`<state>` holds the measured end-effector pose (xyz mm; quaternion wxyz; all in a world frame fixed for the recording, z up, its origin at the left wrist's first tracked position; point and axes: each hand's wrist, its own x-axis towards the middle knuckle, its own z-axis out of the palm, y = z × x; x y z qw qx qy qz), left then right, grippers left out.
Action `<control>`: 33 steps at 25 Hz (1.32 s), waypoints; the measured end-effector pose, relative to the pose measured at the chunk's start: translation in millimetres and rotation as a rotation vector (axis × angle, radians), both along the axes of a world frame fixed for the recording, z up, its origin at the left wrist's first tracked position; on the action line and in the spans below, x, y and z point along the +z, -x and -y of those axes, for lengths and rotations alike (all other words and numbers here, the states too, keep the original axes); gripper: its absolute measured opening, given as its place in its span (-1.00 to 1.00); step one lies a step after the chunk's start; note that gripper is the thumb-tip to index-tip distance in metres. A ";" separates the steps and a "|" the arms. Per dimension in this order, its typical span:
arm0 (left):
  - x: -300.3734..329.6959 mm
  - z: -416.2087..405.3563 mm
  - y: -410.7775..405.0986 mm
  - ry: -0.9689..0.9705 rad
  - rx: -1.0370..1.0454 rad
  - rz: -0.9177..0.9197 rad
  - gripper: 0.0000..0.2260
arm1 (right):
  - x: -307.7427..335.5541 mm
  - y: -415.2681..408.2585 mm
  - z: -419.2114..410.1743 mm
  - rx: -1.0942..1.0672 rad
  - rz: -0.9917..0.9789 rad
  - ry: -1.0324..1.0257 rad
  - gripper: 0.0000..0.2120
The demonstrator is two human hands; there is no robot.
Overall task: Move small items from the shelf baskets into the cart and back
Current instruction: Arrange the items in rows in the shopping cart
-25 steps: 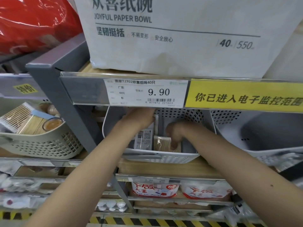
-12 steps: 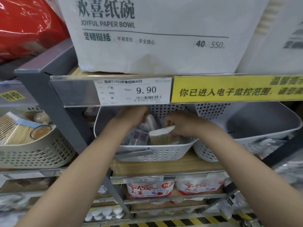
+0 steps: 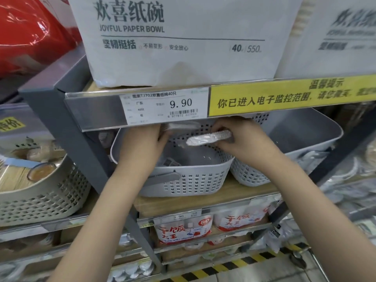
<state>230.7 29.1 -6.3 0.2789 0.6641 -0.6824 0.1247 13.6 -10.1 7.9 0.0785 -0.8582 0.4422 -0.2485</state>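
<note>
1. The large white paper-bowl pack (image 3: 183, 41) stands on the shelf above the grey perforated plastic basket (image 3: 183, 180).
2. That basket sits on a wooden shelf board (image 3: 203, 200), and a second grey basket (image 3: 305, 143) touches its right side.
3. The left hand (image 3: 140, 147) reaches over the basket's left rim, fingers curled on a clear wrapped packet (image 3: 181, 126) held under the price rail.
4. The right hand (image 3: 242, 139), above the basket's back, pinches a small white packet (image 3: 205, 138).
5. A barcoded packet (image 3: 169, 161) lies inside the basket.
</note>
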 end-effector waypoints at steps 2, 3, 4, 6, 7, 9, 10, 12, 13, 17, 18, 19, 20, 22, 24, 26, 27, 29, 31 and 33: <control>0.1 -22.0 4.1 0.138 -0.084 -0.074 -0.84 | -3.9 13.4 -21.5 -0.012 0.113 0.138 -0.80; -0.3 -32.8 6.8 0.180 -0.132 -0.138 -0.82 | -5.5 20.5 -35.6 -0.033 0.177 0.184 -0.80; -0.1 -43.2 10.3 0.234 -0.177 -0.187 -0.81 | -7.8 28.0 -51.0 -0.055 0.251 0.201 -0.80; 1.1 -58.7 19.1 0.320 -0.253 -0.234 -0.83 | -12.5 42.1 -82.7 -0.101 0.430 0.195 -0.79; -0.1 -63.9 25.6 0.333 -0.301 -0.249 -0.84 | -16.1 49.9 -97.2 -0.141 0.526 0.172 -0.76; -3.3 -73.1 41.7 0.341 -0.384 -0.279 -0.84 | -29.1 65.1 -119.9 -0.225 0.729 0.065 -0.70; -5.7 -75.9 52.4 0.335 -0.428 -0.307 -0.84 | -37.6 74.2 -129.0 -0.262 0.833 -0.010 -0.70; -14.1 -79.2 81.0 0.280 -0.524 -0.384 -0.84 | -56.6 96.5 -144.9 -0.355 1.003 -0.143 -0.72; -20.4 -79.4 96.9 0.235 -0.563 -0.425 -0.85 | -65.7 109.4 -152.0 -0.408 1.056 -0.182 -0.73; -51.5 -72.6 174.9 -0.079 -0.660 -0.665 -0.88 | -89.6 175.9 -177.2 -0.634 1.211 -0.259 -0.76; -58.9 -71.3 196.8 -0.151 -0.657 -0.722 -0.90 | -95.6 194.6 -185.0 -0.686 1.235 -0.262 -0.76; -66.4 -70.1 218.3 -0.217 -0.653 -0.769 -0.92 | -101.3 213.1 -193.8 -0.734 1.252 -0.262 -0.75; -74.3 -68.8 240.1 -0.281 -0.655 -0.808 -0.93 | -108.9 232.2 -203.5 -0.783 1.267 -0.259 -0.74; -89.8 -68.0 283.3 -0.407 -0.688 -0.862 -0.94 | -126.8 271.2 -223.9 -0.885 1.306 -0.251 -0.70; -105.6 -68.5 323.1 -0.522 -0.716 -0.903 -0.93 | -145.6 306.8 -244.3 -0.974 1.323 -0.280 -0.66; -122.5 -69.5 358.0 -0.601 -0.722 -0.903 -0.89 | -163.8 338.3 -264.2 -1.063 1.369 -0.331 -0.64; -130.0 -71.1 376.3 -0.650 -0.723 -0.902 -0.90 | -172.2 353.6 -274.6 -1.112 1.400 -0.348 -0.64; -142.7 -74.0 404.5 -0.751 -0.735 -0.915 -0.94 | -184.4 375.9 -291.5 -1.201 1.442 -0.365 -0.65; -154.4 -73.3 428.3 -0.825 -0.756 -0.906 -0.86 | -196.1 394.7 -303.4 -1.284 1.475 -0.367 -0.66; -165.0 -66.9 451.9 -0.907 -0.737 -0.912 -0.79 | -209.1 411.7 -308.4 -1.353 1.514 -0.370 -0.63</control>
